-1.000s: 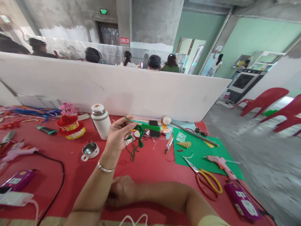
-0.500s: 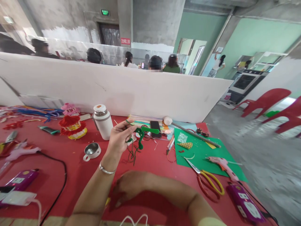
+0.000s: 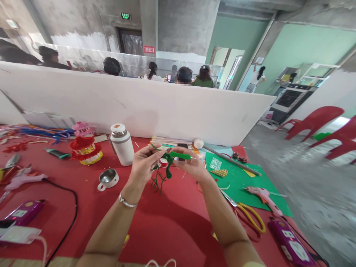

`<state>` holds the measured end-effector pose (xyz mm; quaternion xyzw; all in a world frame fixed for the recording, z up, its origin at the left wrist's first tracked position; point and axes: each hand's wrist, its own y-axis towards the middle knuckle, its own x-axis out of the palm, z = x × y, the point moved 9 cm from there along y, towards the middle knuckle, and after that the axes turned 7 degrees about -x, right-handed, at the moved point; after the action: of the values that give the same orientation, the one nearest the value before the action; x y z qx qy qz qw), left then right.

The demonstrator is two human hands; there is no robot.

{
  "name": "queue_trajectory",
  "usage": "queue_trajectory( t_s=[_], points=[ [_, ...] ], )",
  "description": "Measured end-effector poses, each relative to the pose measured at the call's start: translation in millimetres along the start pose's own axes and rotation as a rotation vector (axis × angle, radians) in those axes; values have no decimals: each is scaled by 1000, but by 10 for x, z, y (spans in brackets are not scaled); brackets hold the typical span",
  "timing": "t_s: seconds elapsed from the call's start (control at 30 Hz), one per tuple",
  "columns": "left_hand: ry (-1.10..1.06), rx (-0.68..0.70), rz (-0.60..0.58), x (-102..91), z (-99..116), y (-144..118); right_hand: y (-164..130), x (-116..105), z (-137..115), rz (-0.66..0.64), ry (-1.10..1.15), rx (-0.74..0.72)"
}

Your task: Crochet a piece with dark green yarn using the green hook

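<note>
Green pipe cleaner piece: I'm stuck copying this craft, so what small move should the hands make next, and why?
Probably a small twist of the bright green stem with the right hand. Both hands pinch the green pipe cleaner piece above the red table; the left hand steadies it, dark strands dangle loose below, and the stem juts sideways, seemingly not yet wound in.

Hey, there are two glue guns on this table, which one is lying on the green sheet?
The pink glue gun at the right, beside the yellow-handled scissors. The other glue gun lies on the red tablecloth at the far left.
</note>
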<state>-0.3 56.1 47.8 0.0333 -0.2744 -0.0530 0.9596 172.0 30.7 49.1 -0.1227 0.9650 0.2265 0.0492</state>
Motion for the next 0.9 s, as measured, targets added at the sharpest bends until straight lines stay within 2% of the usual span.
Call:
queue_trajectory(
  t_s=[0.03,0.1,0.17,0.3,0.53,0.67,0.77,0.83,0.9],
  points=[
    [17,-14,-13,33,-44,-6,-2,6,8,6,115,2],
    [64,-34,-33,93,-115,-21,-16,111,-11,-63,266,-8],
    [103,-43,-50,135,-154,-33,-34,201,6,-94,344,15],
    [51,-110,-74,132,-204,-26,-61,274,170,-56,444,148],
    [-91,-319,-114,75,-372,26,-66,89,318,-23,295,145],
    [-101,-326,-106,34,-377,68,-104,45,473,-45,251,193],
    [-104,-302,-98,11,-356,104,-90,33,483,-61,232,180],
    [-113,-285,-89,4,-347,123,-57,-32,470,-8,216,164],
    [-116,-284,-82,7,-354,133,-23,-142,462,100,229,146]
  ],
)
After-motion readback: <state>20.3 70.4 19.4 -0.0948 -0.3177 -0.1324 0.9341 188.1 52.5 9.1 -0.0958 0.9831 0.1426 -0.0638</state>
